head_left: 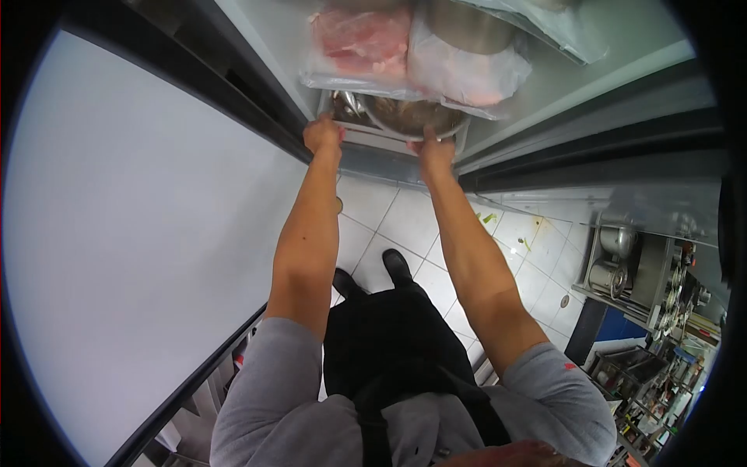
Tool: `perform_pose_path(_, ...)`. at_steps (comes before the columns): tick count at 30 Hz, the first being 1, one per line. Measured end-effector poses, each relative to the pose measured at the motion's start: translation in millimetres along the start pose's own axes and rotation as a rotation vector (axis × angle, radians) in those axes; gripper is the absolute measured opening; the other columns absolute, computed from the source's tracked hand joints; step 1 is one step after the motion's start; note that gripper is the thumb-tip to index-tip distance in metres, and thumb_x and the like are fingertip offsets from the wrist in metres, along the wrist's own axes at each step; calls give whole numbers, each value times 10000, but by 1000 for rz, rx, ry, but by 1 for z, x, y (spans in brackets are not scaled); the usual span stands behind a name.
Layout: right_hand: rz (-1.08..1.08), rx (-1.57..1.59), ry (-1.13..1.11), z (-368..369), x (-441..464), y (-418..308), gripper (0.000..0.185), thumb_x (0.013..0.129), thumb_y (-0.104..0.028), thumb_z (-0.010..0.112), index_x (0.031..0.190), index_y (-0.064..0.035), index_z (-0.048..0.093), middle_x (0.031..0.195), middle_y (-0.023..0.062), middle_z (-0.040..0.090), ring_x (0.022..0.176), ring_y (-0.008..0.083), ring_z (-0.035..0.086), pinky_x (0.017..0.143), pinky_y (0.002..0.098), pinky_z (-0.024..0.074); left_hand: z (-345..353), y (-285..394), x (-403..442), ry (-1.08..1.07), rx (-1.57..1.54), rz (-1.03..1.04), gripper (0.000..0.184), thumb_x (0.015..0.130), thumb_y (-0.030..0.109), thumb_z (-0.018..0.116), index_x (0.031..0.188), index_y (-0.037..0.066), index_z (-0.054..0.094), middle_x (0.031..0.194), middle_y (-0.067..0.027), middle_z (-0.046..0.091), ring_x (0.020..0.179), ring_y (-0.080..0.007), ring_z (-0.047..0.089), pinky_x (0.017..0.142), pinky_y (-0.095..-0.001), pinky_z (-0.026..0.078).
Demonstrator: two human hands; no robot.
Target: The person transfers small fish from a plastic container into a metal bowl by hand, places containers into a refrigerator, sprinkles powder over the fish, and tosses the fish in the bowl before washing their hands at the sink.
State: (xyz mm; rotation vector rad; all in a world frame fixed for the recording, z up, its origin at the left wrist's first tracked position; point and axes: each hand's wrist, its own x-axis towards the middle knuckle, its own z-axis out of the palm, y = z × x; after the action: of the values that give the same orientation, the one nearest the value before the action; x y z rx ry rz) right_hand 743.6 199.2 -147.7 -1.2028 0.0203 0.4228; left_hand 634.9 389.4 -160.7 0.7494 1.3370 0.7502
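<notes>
Bare hands, two, both at the front edge of one shallow container (pixel 375 138) low in the mouth of one open cabinet (pixel 560 97). Left hand (pixel 324 135), one: fingers bent in around the container's left front corner, with little gap to the palm; tips partly hidden. Right hand (pixel 435 153), one: near the right end of the same edge, fingers curled against the front, thumb up over it beside the bowl; blurred, so cannot tell whether in contact with the bowl. Inside the container: metal bowl (pixel 387 127), one, set toward the right, with brownish contents too blurred to count; at its left, shiny silver pieces (pixel 350 103), number uncertain. Directly above, on one shelf: plastic bags, three in sight: one clear with red-pink meat (pixel 362 40), one whitish with pale pink contents (pixel 467 71), one cut off at upper right (pixel 556 27). Metal vessel (pixel 471 29), one, just behind the whitish bag. At left, large white panel (pixel 156 210), one. Below: black apron (pixel 393 338), one; dark shoes (pixel 397 267), two, on white floor tiles (pixel 373 204). At far right, metal pots (pixel 607 278), two, side by side on a rack.
</notes>
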Motion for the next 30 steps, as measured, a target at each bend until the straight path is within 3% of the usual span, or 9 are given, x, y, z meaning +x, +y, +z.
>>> perform_pose_path(7,213,-191,122,-22,10,1,284,892,-73,685,1065,99,542,958,171,634,767,254,672,592,328,625,-34,-19,-10,-222,-234,46,341,942,307,628,1063,-1,547,824,-133,627,676,-213,638,593,-308,549)
perform_pose_path(11,125,-36,21,-77,-13,11,227,911,-110,679,946,57,529,855,110,587,767,255,684,692,353,616,-160,-109,-118,-418,151,210,359,976,362,567,1090,23,588,1025,-85,630,944,-182,611,779,-323,541)
perform_pose_path(15,342,-297,-185,-155,-67,16,204,911,-150,670,948,20,564,816,80,594,725,206,666,698,346,609,-336,-176,-255,132,-208,-429,366,933,166,568,1279,67,502,1160,-135,595,1056,-258,600,844,-469,546)
perform_pose_path(17,435,-436,-298,-217,-86,38,184,896,-151,670,943,7,590,804,80,612,684,178,637,672,359,608,-383,-124,-315,486,-212,-19,190,962,213,512,1106,88,517,1008,-86,552,930,-217,572,789,-431,535)
perform_pose_path(18,480,-498,-268,-238,-103,38,152,880,-126,660,948,-2,605,788,87,615,691,198,660,640,360,604,-498,-174,-273,428,-55,415,283,990,381,488,1031,102,509,959,-58,516,906,-197,542,811,-386,497)
perform_pose_path(20,646,-673,-326,-287,-117,58,136,863,-115,646,918,2,607,747,71,591,611,186,634,579,342,601,-451,-24,-340,750,-302,415,664,970,627,413,1341,79,475,1252,-105,530,1156,-229,499,1001,-417,389)
perform_pose_path(24,742,-796,-392,-288,-154,33,157,856,-111,651,950,9,615,775,109,638,647,227,690,554,336,593,-461,78,-340,402,-323,650,906,925,754,294,1564,135,129,1620,-92,175,1485,-274,152,1153,-553,151)
perform_pose_path(28,649,-902,-668,-255,-164,35,118,875,-91,622,964,-15,621,803,93,639,657,214,688,547,323,573,-480,63,-301,422,-313,590,972,896,797,276,1572,124,91,1627,-112,159,1479,-294,186,1150,-560,155)
perform_pose_path(30,575,-935,-792,-226,-156,25,123,865,-74,631,970,-13,620,822,82,640,658,196,685,544,303,568,-457,48,-298,366,-256,523,916,928,760,268,1469,28,371,1503,-148,401,1415,-274,322,1146,-503,215)
